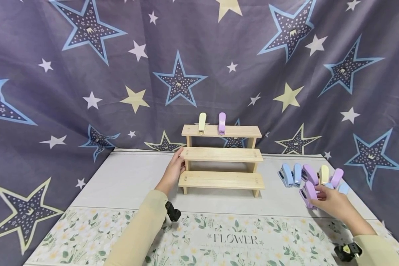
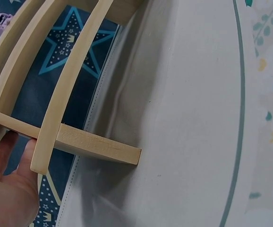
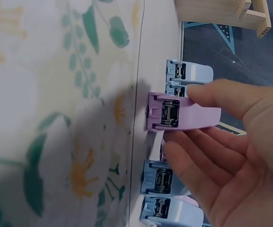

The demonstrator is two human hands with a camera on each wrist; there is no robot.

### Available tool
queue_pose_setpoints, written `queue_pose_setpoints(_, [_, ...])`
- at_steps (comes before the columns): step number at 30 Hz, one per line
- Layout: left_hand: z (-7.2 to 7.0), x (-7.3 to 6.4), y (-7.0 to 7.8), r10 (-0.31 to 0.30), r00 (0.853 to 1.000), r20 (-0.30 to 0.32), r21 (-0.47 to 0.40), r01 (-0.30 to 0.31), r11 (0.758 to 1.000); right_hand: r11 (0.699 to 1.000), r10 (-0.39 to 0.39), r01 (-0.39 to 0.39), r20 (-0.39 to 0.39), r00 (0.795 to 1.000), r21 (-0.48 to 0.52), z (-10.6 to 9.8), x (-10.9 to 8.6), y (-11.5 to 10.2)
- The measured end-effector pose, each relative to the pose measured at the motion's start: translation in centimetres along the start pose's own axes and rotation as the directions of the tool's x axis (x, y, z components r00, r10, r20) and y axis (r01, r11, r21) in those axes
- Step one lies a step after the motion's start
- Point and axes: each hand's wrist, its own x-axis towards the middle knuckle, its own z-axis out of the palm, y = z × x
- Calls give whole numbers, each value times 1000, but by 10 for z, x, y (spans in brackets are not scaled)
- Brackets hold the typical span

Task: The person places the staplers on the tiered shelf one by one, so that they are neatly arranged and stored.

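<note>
A light wooden three-step display rack (image 1: 222, 179) stands in the middle. My left hand (image 1: 173, 173) touches its left end beside the middle step, and in the left wrist view its fingertips (image 2: 27, 158) meet the side board. On the right, my right hand (image 1: 336, 203) pinches a purple mini stapler (image 1: 307, 194) between thumb and fingers; the right wrist view shows the metal part of this stapler (image 3: 186, 113) facing left. Close behind that hand are several more staplers: blue (image 1: 286, 174), purple (image 1: 310, 174) and yellow (image 1: 323, 174), some partly hidden by it.
On the rack's top step stand a yellow stapler (image 1: 202, 123) and a purple stapler (image 1: 222, 123). A flower-print mat (image 1: 234, 236) covers the front of the white table (image 1: 126, 177). Behind the table hangs a dark curtain (image 1: 199, 40) with stars.
</note>
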Motion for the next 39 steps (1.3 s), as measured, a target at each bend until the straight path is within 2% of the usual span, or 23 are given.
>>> queue_pose_setpoints(6, [0, 0, 0, -1, 1000, 4, -3, 1, 1000, 1000, -3, 1, 77, 997, 20, 1, -1, -3])
queue_pose_setpoints(16, [-1, 1, 0, 2, 1000, 7, -5, -2, 1000, 999, 27, -29, 130, 991, 14, 0, 2, -5])
queue_pose_setpoints(32, [-1, -1, 2, 1, 1000, 19, -7, 0, 1000, 1000, 11, -10, 106, 994, -9, 2, 2, -11])
queue_pose_setpoints(39, [-2, 1, 0, 1, 1000, 14, 4, -1, 1000, 999, -31, 32, 43, 999, -10, 3, 4, -17])
